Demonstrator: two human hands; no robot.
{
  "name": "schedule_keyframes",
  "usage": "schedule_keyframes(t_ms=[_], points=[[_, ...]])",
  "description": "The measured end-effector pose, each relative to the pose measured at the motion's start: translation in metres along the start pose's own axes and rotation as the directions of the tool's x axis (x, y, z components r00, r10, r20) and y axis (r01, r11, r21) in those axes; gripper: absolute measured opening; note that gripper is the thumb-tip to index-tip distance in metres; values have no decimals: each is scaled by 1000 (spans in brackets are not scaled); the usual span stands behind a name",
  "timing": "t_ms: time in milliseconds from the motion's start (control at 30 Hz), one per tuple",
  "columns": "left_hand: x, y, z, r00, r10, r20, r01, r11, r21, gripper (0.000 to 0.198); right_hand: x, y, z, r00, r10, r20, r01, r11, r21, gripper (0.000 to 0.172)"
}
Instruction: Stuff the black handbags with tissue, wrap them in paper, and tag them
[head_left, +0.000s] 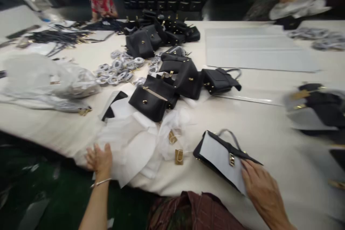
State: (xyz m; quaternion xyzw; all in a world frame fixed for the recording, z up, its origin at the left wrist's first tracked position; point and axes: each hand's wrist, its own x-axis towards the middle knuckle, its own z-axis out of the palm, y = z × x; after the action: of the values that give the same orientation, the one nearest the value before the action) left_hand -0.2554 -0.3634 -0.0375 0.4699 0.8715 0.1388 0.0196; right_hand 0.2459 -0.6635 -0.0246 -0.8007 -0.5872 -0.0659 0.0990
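My right hand (260, 188) rests on a black handbag (223, 158) with a grey protective sheet over its flap and a gold clasp, near the table's front edge; its fingers lie flat and apart on the flap. My left hand (99, 159), a thin bracelet at the wrist, lies with fingers spread on a heap of white tissue paper (129, 143) at the table's front left. Two gold tags (176, 149) lie on the paper between my hands.
Several black handbags (172, 79) lie across the middle of the white table (269, 129), more at the back. Coiled wrapped straps (118, 68) and plastic bags (48, 79) sit left. Grey sheets (253, 48) lie at back right. Other people work at the far side.
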Motion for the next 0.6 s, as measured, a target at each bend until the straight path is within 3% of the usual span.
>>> schedule_keyframes(t_ms=[67,133,200,267,333,400,433,500,600], points=[[3,5,15,987,12,158,-11,1000,-6,68,5,-11,-4,999,33,11,-32,997,-75,44],[-4,23,25,958,90,273,-85,996,-31,71,8,-14,-5,996,64,61,-58,994,-96,45],[-12,46,28,929,165,331,-153,986,-64,72,10,-9,-4,987,96,132,-87,993,-76,43],[-17,65,26,927,190,323,-168,981,-94,73,10,0,-4,982,99,159,-103,994,18,41],[-21,74,20,948,217,232,-192,973,-125,71,7,8,-8,992,77,103,-94,980,173,38],[-30,75,12,947,318,49,-305,935,-181,67,0,13,-14,995,95,-9,-88,946,312,33],[-38,73,7,919,391,-55,-393,893,-217,65,-5,14,-18,990,127,-56,-99,929,356,29],[-62,68,-3,818,525,-233,-574,765,-290,57,-17,17,-25,977,185,-102,-128,904,408,24],[-115,62,-19,648,673,-357,-761,544,-354,38,-38,26,-30,982,168,-81,-117,893,434,21]])
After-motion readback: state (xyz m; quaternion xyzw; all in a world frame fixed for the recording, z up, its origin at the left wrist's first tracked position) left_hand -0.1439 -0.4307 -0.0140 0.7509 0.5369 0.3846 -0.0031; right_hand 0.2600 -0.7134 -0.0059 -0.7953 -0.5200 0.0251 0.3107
